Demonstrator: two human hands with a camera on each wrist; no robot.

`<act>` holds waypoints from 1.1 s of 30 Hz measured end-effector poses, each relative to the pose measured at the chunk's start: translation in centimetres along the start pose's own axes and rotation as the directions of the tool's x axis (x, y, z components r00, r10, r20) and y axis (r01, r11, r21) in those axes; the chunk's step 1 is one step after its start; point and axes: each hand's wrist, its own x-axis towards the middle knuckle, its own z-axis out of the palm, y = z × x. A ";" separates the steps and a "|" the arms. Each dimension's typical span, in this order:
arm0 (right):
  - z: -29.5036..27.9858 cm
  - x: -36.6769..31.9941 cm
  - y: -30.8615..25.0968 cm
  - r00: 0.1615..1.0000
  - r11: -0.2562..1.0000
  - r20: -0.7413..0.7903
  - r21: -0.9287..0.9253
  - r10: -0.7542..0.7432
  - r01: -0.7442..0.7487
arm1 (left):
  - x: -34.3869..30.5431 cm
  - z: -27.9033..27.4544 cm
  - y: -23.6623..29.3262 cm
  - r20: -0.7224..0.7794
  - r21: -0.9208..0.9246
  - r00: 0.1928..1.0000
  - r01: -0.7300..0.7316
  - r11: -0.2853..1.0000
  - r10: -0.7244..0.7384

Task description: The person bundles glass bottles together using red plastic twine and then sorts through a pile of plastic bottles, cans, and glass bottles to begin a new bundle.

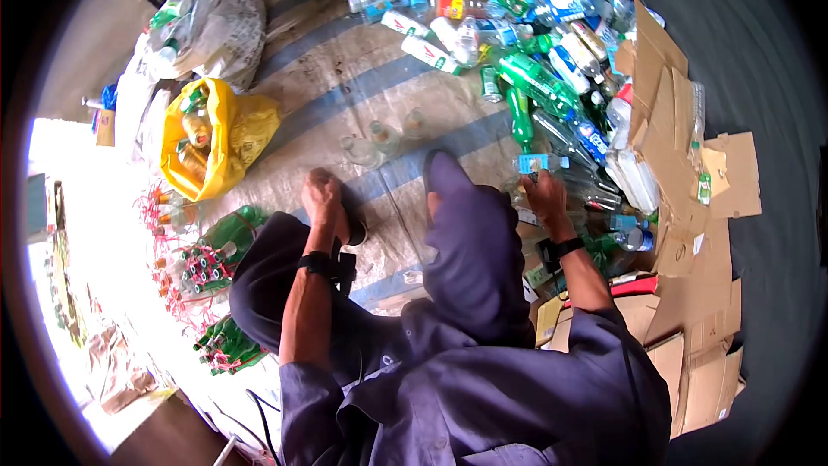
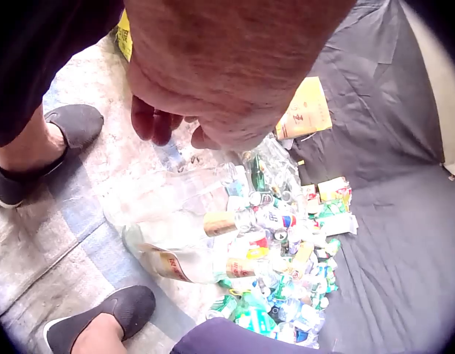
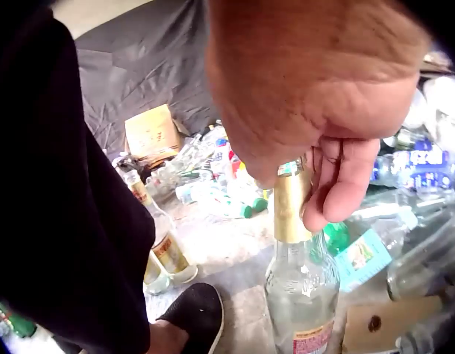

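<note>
In the right wrist view my right hand [image 3: 323, 96] grips a clear glass bottle [image 3: 299, 284] by its gold-wrapped neck; the bottle has a red and cream label. The head view has that hand [image 1: 546, 197] beside the right knee, at the pile's edge, with the bottle mostly hidden. My left hand [image 1: 323, 194] hangs by the left knee, fingers loosely bent and holding nothing. Several clear glass bottles [image 1: 384, 136] stand on the striped sheet [image 1: 332, 78] beyond the feet. The left wrist view shows these bottles [image 2: 165, 232] past the left hand [image 2: 220, 74].
Plastic bottles and cans [image 1: 539, 78] are heaped ahead and to the right, bordered by flattened cardboard [image 1: 681, 242]. At left are a yellow bag [image 1: 226, 142] of bottles, a white sack [image 1: 228, 26] and green bottles [image 1: 233, 237] bundled with pink string. A blue carton [image 3: 364, 258] lies near the held bottle.
</note>
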 end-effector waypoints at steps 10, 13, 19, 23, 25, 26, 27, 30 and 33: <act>-6.8 4.0 -12.7 0.968 0.965 -0.014 0.085 -0.249 0.249 | -1.2 -0.5 7.4 0.352 -0.337 0.922 -0.035 0.941 0.160; -5.6 5.1 -13.9 0.940 0.932 -0.030 0.129 -0.339 0.340 | -1.3 -0.6 8.2 0.392 -0.340 0.895 -0.074 0.938 0.212; -3.1 6.3 -16.9 0.871 0.830 0.043 0.332 -0.489 0.449 | -2.7 1.3 9.0 0.359 -0.281 0.876 -0.226 0.933 0.321; 0.5 7.1 -17.6 0.770 0.740 0.148 0.433 -0.621 0.514 | -3.7 3.6 9.5 0.452 -0.352 0.817 -0.204 0.913 0.357; 2.0 6.9 -18.0 0.748 0.727 0.173 0.449 -0.641 0.519 | -4.0 4.7 9.0 0.375 -0.362 0.802 -0.334 0.870 0.464; 2.8 6.9 -18.1 0.724 0.713 0.195 0.461 -0.662 0.528 | -4.1 5.3 8.7 0.292 -0.363 0.768 -0.462 0.809 0.570; 3.8 7.0 -18.1 0.698 0.690 0.190 0.466 -0.690 0.554 | -4.3 5.9 8.3 0.451 -0.381 0.824 -0.171 0.909 0.344; 4.6 6.7 -18.5 0.673 0.709 0.286 0.487 -0.682 0.511 | -4.3 4.4 9.1 0.574 -0.328 0.742 -0.180 0.927 0.347; 6.0 6.3 -18.2 0.605 0.720 0.403 0.488 -0.687 0.494 | -4.8 4.8 8.0 0.612 -0.260 0.720 -0.208 0.943 0.328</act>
